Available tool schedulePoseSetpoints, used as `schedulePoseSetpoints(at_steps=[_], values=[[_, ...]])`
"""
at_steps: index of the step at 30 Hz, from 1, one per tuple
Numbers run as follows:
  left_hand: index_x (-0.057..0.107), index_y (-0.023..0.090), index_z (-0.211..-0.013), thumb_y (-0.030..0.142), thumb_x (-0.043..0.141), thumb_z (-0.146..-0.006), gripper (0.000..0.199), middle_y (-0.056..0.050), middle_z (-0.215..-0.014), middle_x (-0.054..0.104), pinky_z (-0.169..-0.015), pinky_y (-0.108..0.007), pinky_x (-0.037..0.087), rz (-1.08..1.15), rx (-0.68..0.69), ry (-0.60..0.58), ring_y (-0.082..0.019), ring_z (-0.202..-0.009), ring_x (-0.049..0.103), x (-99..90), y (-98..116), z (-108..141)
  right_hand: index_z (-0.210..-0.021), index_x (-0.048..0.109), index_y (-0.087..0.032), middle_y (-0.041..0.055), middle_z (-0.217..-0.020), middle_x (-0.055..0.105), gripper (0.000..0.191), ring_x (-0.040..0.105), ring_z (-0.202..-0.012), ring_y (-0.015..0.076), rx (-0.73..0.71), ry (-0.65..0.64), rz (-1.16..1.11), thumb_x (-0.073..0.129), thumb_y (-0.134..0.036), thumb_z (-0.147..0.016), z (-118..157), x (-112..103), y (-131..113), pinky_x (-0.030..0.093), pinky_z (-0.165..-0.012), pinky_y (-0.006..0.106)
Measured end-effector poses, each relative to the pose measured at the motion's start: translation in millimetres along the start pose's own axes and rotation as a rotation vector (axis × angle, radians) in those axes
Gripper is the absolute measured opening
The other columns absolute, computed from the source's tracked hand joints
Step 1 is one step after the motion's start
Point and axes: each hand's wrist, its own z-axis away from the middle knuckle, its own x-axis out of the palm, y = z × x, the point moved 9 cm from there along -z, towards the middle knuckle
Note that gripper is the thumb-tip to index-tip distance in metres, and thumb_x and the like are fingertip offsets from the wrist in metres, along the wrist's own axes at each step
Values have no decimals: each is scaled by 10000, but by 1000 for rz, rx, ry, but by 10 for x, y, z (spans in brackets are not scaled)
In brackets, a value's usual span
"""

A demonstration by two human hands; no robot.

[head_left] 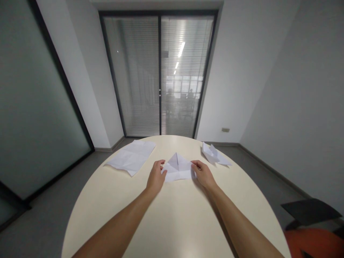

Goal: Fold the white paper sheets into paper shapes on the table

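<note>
A white folded sheet of paper (178,168) is between my hands over the middle of the table, its top folded to a point with a crease down the centre and a flat strip along the bottom. My left hand (156,175) has the paper's left corner between thumb and curled fingers. At the opposite corner, my right hand (203,173) pinches the paper, with the fingertips partly hidden.
The round cream table (174,211) carries a creased flat sheet of paper (133,156) at left and a folded paper boat (211,153) at right. An orange chair (314,243) stands at the lower right. Beyond are glass doors with blinds (134,79).
</note>
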Motion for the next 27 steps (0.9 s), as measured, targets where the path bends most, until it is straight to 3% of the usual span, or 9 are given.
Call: schedulePoseSetpoints(at_steps=[6, 9, 12, 15, 27], values=[[596, 196, -1141, 107, 613, -798, 355, -61, -1134, 638, -743, -279, 527, 135, -55, 8, -118, -737, 615, 8, -41, -23, -1015, 704, -163, 90, -967, 747, 362, 665, -880, 226, -11, 24, -37, 509, -425, -860, -6, -31, -17, 495, -823, 335], [608, 187, -1094, 150, 641, -789, 309, -45, -1017, 677, -686, -255, 524, 210, -105, 13, -119, -692, 639, 1, -77, -41, -1022, 708, -162, 95, -983, 749, 364, 666, -877, 225, -11, 34, -51, 520, -428, -861, -10, -42, -4, 497, -814, 334], [630, 182, -1007, 189, 665, -782, 228, -32, -895, 697, -676, -255, 526, 230, -128, 22, -145, -707, 675, -34, -69, -50, -1033, 709, -167, 95, -998, 752, 358, 667, -888, 228, -12, 31, -62, 530, -427, -865, -22, -42, 17, 498, -825, 340], [637, 186, -951, 209, 672, -784, 172, -46, -924, 718, -666, -259, 524, 222, -137, 24, -159, -720, 696, -67, -53, -50, -1041, 711, -170, 91, -1003, 753, 352, 668, -901, 227, -6, 17, -75, 539, -424, -867, -38, -34, 53, 497, -844, 343], [614, 182, -964, 241, 698, -769, 221, -48, -872, 720, -689, -260, 532, 299, -146, 47, -162, -756, 694, -59, -145, -72, -1020, 720, -176, 74, -968, 760, 365, 677, -882, 230, 17, 4, -42, 552, -450, -847, -74, -28, 185, 504, -820, 344]])
